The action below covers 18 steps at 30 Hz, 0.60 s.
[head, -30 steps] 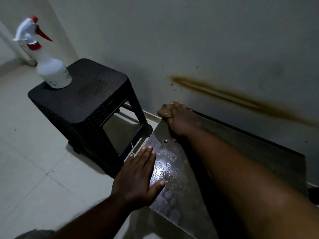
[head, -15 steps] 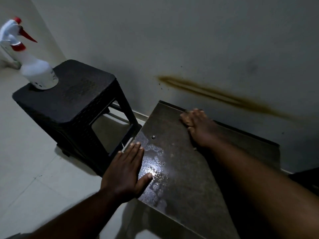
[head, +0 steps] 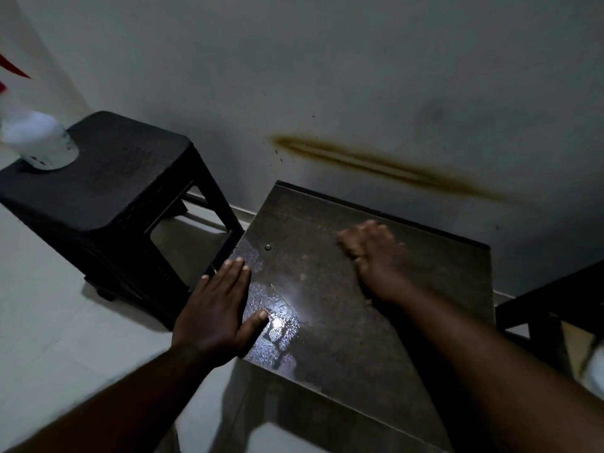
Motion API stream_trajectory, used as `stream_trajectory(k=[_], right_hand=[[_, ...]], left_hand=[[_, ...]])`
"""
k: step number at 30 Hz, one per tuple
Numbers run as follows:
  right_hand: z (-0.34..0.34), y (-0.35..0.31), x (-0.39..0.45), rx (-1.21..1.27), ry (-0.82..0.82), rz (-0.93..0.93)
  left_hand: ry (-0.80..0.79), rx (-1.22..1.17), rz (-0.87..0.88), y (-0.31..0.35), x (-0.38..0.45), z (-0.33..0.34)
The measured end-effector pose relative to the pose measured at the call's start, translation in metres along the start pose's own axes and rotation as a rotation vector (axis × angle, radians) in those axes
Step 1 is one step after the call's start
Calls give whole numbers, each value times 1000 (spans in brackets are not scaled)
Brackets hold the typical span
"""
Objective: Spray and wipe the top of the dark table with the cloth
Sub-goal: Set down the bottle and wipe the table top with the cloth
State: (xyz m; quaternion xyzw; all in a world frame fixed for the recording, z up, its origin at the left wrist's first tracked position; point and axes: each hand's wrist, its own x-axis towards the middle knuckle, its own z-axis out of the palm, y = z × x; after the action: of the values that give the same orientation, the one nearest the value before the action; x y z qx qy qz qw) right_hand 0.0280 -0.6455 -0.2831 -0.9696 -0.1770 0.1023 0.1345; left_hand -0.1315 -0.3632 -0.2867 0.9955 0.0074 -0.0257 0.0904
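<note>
The dark table [head: 330,351] stands against the wall, its top wet and glinting with droplets [head: 277,328] near the left edge. My left hand [head: 217,310] lies flat and open on that left edge, thumb in the wet patch. My right hand [head: 371,256] presses down on the far middle of the top, blurred by motion. A brownish cloth [head: 351,238] shows only as a smear under its fingers. The white spray bottle [head: 41,147] with a red nozzle stands on a black stool at the far left, away from both hands.
The black plastic stool [head: 108,184] sits close to the table's left side on a pale tiled floor. A brown streak [head: 385,165] marks the wall behind the table. Another dark piece of furniture [head: 555,305] stands at the right.
My right hand has swept from the table's far left corner toward the right and nearer along the top. My left hand stays on the left edge. The view has shifted right.
</note>
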Motion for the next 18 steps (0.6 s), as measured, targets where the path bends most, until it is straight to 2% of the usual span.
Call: stream_trajectory(k=[2,3,5,7,9,11,12,14,18], right_hand=[[-19,39,3,-7,34,299],[-22,42,-1,-13,58,387],[-9,12,-13,-17,112,398],[18,-43,-39,-8,167,159],[41,-85,-73,-54,123,-165],[47,-87,-97,-94,54,-338],[42,-73,-103,-97,14,-351],[30,-29,-103,-64,6,-215],[-8,55,-95,-37,72,353]], left_hand=[[8,-7,-3,0,0,0],[7,-6,-6,0,0,0],[13,2,-7,0,0,0],[3,-2,-3,0,0,-1],[7,-10,-4,1,1,-1],[2,-15,10,1,1,-1],[3,-16,12,2,1,-1],[15,-19,7,0,1,-1],[10,-11,4,0,1,-2]])
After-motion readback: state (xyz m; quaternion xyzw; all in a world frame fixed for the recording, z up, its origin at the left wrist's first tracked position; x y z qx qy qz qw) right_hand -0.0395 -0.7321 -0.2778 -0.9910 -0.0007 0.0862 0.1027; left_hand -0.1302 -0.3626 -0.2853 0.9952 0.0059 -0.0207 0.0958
